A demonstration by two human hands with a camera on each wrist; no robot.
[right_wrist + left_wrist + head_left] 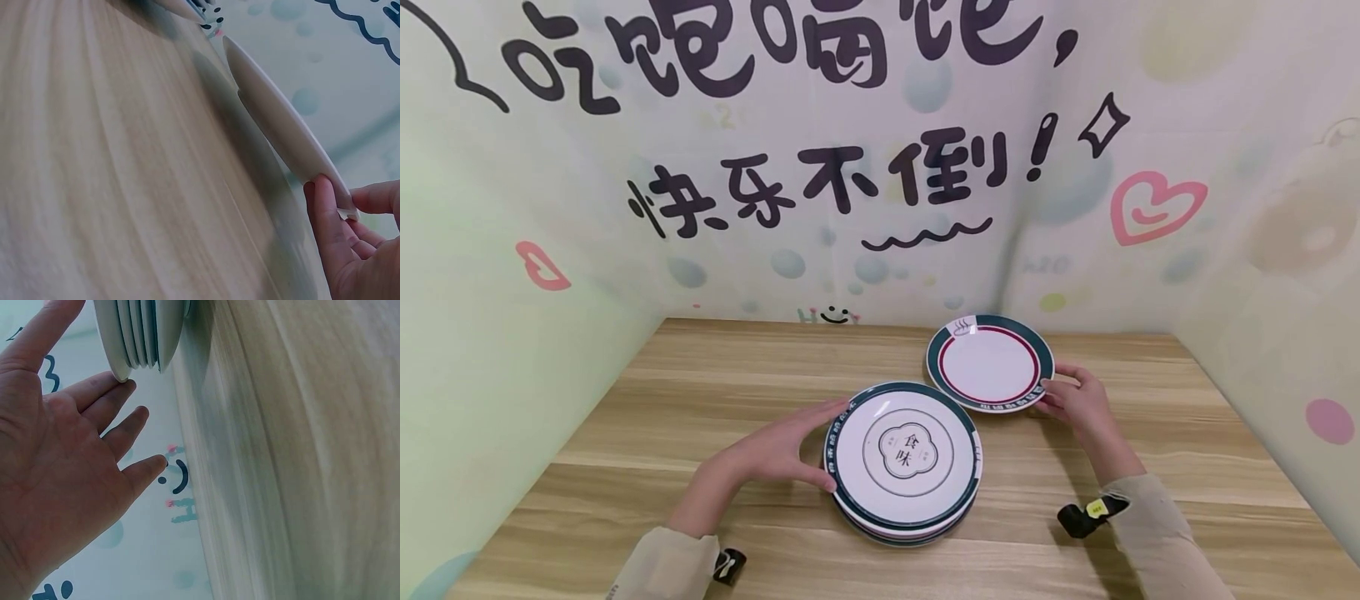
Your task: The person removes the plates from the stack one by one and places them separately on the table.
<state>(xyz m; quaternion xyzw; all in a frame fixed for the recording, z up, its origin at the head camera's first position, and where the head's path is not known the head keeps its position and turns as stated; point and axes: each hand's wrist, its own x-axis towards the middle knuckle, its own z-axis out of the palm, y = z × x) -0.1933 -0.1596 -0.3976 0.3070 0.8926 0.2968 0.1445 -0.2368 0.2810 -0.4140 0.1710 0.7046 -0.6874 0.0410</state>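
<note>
A stack of round white plates with dark green rims stands on the table; the top one bears a flower-shaped emblem. My left hand is at the stack's left side, thumb and fingers spread along the rim. In the left wrist view the fingers of that hand look fairly straight, with fingertips at the edge of the stacked plates. My right hand pinches the right rim of another plate, green-rimmed with a red ring. The right wrist view shows this plate tilted above the tabletop, its shadow beneath.
The wood-grain table meets a printed backdrop at its far edge, with side walls left and right. A black wrist device sits by the right sleeve, another by the left sleeve.
</note>
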